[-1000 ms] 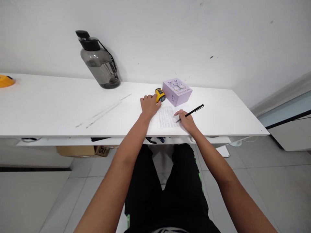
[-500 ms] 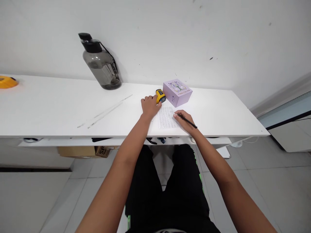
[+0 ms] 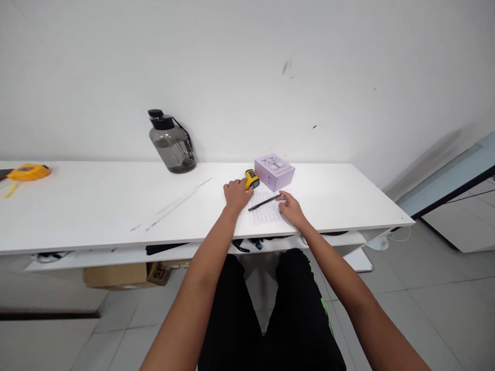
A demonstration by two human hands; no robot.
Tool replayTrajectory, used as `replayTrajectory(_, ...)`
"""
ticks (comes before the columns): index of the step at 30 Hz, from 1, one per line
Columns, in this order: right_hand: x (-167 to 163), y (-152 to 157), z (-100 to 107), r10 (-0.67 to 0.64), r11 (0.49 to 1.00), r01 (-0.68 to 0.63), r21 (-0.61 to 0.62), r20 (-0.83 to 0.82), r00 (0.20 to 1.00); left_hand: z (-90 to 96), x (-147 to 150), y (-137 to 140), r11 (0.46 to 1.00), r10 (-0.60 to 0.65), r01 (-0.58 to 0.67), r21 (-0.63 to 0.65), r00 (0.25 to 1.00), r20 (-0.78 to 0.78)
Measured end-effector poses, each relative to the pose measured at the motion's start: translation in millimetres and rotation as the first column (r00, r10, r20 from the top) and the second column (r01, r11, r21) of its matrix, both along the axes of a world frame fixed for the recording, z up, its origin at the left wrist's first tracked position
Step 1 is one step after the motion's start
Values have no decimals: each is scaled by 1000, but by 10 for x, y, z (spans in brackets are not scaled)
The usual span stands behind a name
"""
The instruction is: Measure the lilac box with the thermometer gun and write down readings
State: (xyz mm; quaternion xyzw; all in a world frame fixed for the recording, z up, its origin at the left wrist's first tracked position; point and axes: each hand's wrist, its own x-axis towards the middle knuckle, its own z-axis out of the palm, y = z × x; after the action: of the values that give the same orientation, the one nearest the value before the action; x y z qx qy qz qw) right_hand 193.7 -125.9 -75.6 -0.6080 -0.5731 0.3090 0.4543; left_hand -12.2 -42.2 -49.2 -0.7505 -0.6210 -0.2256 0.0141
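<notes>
My left hand (image 3: 236, 196) rests on the white table with its fingers and thumb closed around the near-left side of a small yellow-and-black handheld meter (image 3: 252, 179). The meter sits against the left side of a lilac tea box (image 3: 275, 172). Just in front of them lies a sheet of paper (image 3: 266, 214) covered in handwriting. Over that sheet, a black pen (image 3: 265, 202) slants with one end at the fingertips of my right hand (image 3: 291, 208). Those fingers are closed on the pen's end, and the side of the hand is at the paper's right edge.
A grey, see-through water bottle (image 3: 172, 147) with a black lid stands by the wall. Further left lies a yellow tool (image 3: 33, 172). Below the white tabletop (image 3: 96, 206), a shelf carries dark items, and a cardboard box (image 3: 116, 275) is under it.
The pen has swung round in my right hand: it leaned back over the hand before and now points left across the paper. My left hand stays on the meter. The camera view has shifted.
</notes>
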Motion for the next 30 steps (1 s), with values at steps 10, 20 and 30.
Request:
replayTrajectory(10,-131,136,254,-16,992,42,-121,213,977,16,-22,-30,1000,11,-11,-14,1000,-6)
replayTrajectory(20,-208,845,530,-369,924,377,57,385,846,-22,-34,-13,999,32,-32,-2,999,-1)
replayTrajectory(30,-72,978,329,-308,951,277,141,321,896,9,-25,33,998,45,-46,-44,999,-25)
